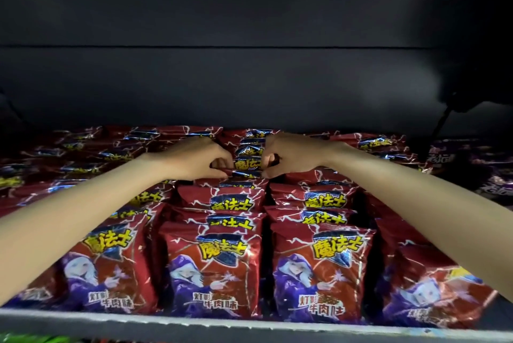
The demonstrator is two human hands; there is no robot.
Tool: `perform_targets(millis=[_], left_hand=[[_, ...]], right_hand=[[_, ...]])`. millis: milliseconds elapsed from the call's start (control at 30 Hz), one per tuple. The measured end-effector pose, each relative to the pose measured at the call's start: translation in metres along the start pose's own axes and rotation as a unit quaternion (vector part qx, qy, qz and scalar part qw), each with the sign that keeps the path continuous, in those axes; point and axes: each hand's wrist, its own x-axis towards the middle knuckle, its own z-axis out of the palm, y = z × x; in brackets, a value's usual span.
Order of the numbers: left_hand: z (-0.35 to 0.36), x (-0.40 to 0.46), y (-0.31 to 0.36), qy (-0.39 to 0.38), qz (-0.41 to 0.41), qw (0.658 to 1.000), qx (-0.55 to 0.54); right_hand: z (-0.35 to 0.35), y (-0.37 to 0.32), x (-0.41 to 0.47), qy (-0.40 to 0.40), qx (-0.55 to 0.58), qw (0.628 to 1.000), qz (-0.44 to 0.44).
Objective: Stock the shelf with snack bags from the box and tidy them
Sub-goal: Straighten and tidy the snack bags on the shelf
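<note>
Red snack bags (213, 267) bear yellow lettering, white lightning streaks, purple-robed figures.

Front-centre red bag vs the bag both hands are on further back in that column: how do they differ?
The front-centre bag stands free at the shelf lip; the gripped bag sits several bags deeper in the same column. The front-centre bag shows its whole printed face; the gripped bag shows only its top strip. Nothing touches the front-centre bag; the left hand and right hand pinch the gripped bag's two sides. Both share the red wrapper and yellow lettering.
</note>
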Motion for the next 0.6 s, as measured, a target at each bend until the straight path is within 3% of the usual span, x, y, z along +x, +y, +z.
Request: perform_targets(millis=[100,200,267,367,500,600], left_hand=[[0.007,0.003,0.006,0.039,0.014,0.999,-0.033],[-0.002,0.002,0.004,-0.011,0.005,0.997,-0.076],[-0.007,0.0,0.0,-0.046,-0.005,0.997,-0.059],[-0.004,0.001,0.002,-0.012,-0.009,1.0,0.004],[-0.001,0.001,0.007,0.008,-0.011,0.999,0.041],[-0.011,-0.007,0.002,0.012,-0.007,0.999,-0.034]], right_hand=[[0.0,0.002,-0.002,0.023,0.0,1.0,0.019],[0.001,0.003,-0.006,0.072,-0.084,0.992,0.059],[0.003,0.001,-0.007,0.1,-0.118,0.986,0.07],[0.009,-0.004,-0.005,0.139,-0.125,0.978,0.089],[0.012,-0.005,-0.004,0.15,-0.128,0.976,0.097],[0.011,-0.003,-0.006,0.137,-0.108,0.979,0.107]])
